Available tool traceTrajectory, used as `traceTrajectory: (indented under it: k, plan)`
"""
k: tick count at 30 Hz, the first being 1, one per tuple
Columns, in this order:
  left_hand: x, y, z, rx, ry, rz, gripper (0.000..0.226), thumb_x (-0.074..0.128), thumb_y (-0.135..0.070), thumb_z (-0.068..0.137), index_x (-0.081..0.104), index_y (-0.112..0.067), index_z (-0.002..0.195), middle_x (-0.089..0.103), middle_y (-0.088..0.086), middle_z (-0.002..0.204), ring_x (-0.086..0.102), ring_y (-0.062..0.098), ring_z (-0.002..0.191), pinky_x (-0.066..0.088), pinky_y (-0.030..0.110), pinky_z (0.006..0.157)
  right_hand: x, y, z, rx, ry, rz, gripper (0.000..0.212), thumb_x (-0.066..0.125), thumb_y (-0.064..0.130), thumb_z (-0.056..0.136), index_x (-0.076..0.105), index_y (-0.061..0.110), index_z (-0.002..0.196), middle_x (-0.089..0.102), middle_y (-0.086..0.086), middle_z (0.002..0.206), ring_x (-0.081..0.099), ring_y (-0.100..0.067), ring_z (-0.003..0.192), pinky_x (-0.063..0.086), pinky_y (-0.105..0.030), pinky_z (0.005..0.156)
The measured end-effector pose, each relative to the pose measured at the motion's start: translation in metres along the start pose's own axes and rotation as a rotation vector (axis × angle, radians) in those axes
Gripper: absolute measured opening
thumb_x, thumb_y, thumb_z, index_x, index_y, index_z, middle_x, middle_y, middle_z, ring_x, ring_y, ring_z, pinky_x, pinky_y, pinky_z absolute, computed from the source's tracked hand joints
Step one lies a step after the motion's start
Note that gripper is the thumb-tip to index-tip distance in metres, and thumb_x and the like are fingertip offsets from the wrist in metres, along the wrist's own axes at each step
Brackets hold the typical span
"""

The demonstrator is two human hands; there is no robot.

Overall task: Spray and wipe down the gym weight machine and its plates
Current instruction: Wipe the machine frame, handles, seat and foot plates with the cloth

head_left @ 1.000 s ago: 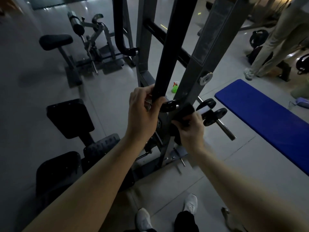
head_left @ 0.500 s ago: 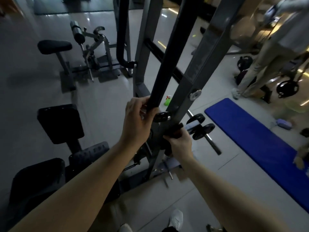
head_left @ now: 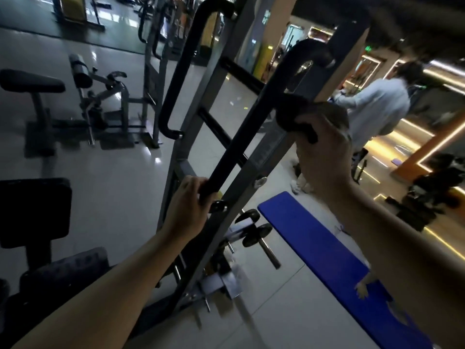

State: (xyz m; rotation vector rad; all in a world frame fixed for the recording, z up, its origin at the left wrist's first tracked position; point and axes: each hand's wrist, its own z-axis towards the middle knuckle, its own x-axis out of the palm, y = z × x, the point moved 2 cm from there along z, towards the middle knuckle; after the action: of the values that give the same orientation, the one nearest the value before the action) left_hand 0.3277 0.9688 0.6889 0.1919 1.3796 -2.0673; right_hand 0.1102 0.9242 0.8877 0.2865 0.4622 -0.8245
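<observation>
A grey weight machine frame [head_left: 254, 157] slants up through the middle of the head view, with a long black padded handle bar [head_left: 254, 117] along it. My left hand [head_left: 187, 207] grips the lower end of that bar. My right hand [head_left: 324, 152] is higher up, holding a dark cloth [head_left: 299, 117] against the upper part of the frame. Small black weight plates [head_left: 256, 233] sit on a steel peg low on the machine. The spray bottle is not visible.
A blue mat [head_left: 327, 260] lies on the floor to the right. Black seat pads [head_left: 32, 212] stand at lower left, and another machine with a round seat [head_left: 30, 80] further back. A person in a light top [head_left: 375, 107] stands at right behind the frame.
My right hand has moved with the cloth from the low weight peg up along the frame. My left hand keeps its grip on the bar. The view has tilted upward.
</observation>
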Motion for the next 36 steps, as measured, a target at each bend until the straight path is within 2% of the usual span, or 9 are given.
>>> traceTrajectory:
  k: [6, 11, 13, 16, 19, 22, 28, 31, 36]
  plan:
    - [-0.002, 0.001, 0.001, -0.025, 0.005, -0.012, 0.032, 0.063, -0.037, 0.098, 0.058, -0.014, 0.119, 0.046, -0.006, 0.109, 0.05, -0.006, 0.076, 0.035, 0.01, 0.062, 0.036, -0.02, 0.012, -0.23, 0.413, -0.455, 0.036, 0.047, 0.017, 0.097, 0.069, 0.012, 0.126, 0.058, -0.006, 0.145, 0.04, -0.028, 0.145, 0.027, -0.047, 0.12]
    - [-0.002, 0.004, 0.002, 0.006, -0.003, 0.005, 0.033, 0.064, -0.038, 0.096, 0.058, -0.012, 0.115, 0.051, -0.003, 0.105, 0.049, -0.001, 0.072, 0.034, 0.01, 0.06, 0.059, -0.004, -0.03, -0.447, 0.708, -0.372, 0.038, 0.067, -0.008, 0.079, 0.074, 0.006, 0.114, 0.068, -0.01, 0.131, 0.057, -0.027, 0.133, 0.042, -0.048, 0.113]
    - [-0.004, 0.003, 0.002, 0.021, -0.009, 0.007, 0.035, 0.063, -0.04, 0.095, 0.059, -0.012, 0.115, 0.049, -0.006, 0.103, 0.051, -0.002, 0.071, 0.034, 0.01, 0.059, 0.044, -0.013, 0.001, -0.213, 0.593, -0.226, 0.035, 0.057, 0.002, 0.096, 0.065, 0.009, 0.13, 0.065, -0.009, 0.138, 0.056, -0.007, 0.131, 0.031, -0.036, 0.122]
    - [-0.004, 0.002, 0.002, 0.02, -0.003, -0.015, 0.048, 0.055, -0.053, 0.091, 0.059, -0.012, 0.115, 0.049, -0.007, 0.103, 0.056, 0.002, 0.074, 0.036, 0.011, 0.059, 0.008, -0.04, 0.042, 0.158, 0.465, 0.184, 0.032, 0.044, 0.01, 0.104, 0.053, -0.001, 0.133, 0.073, -0.013, 0.118, 0.068, -0.012, 0.113, 0.052, -0.042, 0.105]
    - [-0.004, 0.0, 0.001, 0.015, -0.013, -0.037, 0.056, 0.049, -0.059, 0.086, 0.059, -0.012, 0.116, 0.049, -0.007, 0.103, 0.053, -0.006, 0.073, 0.036, 0.009, 0.058, 0.001, -0.031, 0.078, -0.079, 0.499, -0.153, 0.039, 0.059, 0.003, 0.093, 0.058, -0.011, 0.129, 0.064, -0.025, 0.13, 0.053, -0.001, 0.131, 0.029, -0.032, 0.12]
    - [-0.003, 0.002, 0.002, 0.015, -0.007, -0.014, 0.048, 0.057, -0.051, 0.091, 0.059, -0.011, 0.117, 0.051, -0.005, 0.104, 0.053, -0.008, 0.071, 0.037, 0.007, 0.051, 0.015, -0.02, 0.051, -0.199, 0.46, -0.514, 0.031, 0.062, -0.007, 0.089, 0.067, -0.003, 0.119, 0.06, -0.023, 0.136, 0.05, -0.035, 0.137, 0.042, -0.052, 0.11]
    - [-0.003, 0.002, 0.002, 0.031, 0.001, 0.004, 0.034, 0.062, -0.042, 0.095, 0.058, -0.012, 0.113, 0.049, -0.006, 0.102, 0.052, -0.004, 0.072, 0.039, 0.013, 0.057, 0.051, -0.004, -0.035, -0.385, 0.675, -0.324, 0.035, 0.08, -0.01, 0.07, 0.078, 0.006, 0.102, 0.071, -0.012, 0.125, 0.06, -0.034, 0.128, 0.054, -0.05, 0.101]
    - [-0.005, 0.001, 0.004, 0.03, -0.001, -0.006, 0.035, 0.064, -0.039, 0.095, 0.058, -0.011, 0.116, 0.048, -0.008, 0.103, 0.056, 0.004, 0.076, 0.039, 0.013, 0.06, 0.031, -0.01, 0.0, -0.308, 0.555, -0.277, 0.031, 0.06, -0.008, 0.093, 0.07, -0.004, 0.121, 0.058, -0.021, 0.142, 0.049, -0.038, 0.138, 0.031, -0.043, 0.12]
    - [-0.004, 0.001, 0.003, 0.022, -0.003, -0.03, 0.032, 0.064, -0.037, 0.097, 0.058, -0.012, 0.115, 0.05, -0.006, 0.106, 0.059, 0.009, 0.083, 0.038, 0.013, 0.063, 0.027, -0.02, 0.034, -0.219, 0.369, -0.442, 0.035, 0.062, -0.006, 0.089, 0.068, 0.002, 0.123, 0.055, -0.014, 0.148, 0.041, -0.029, 0.146, 0.034, -0.046, 0.119]
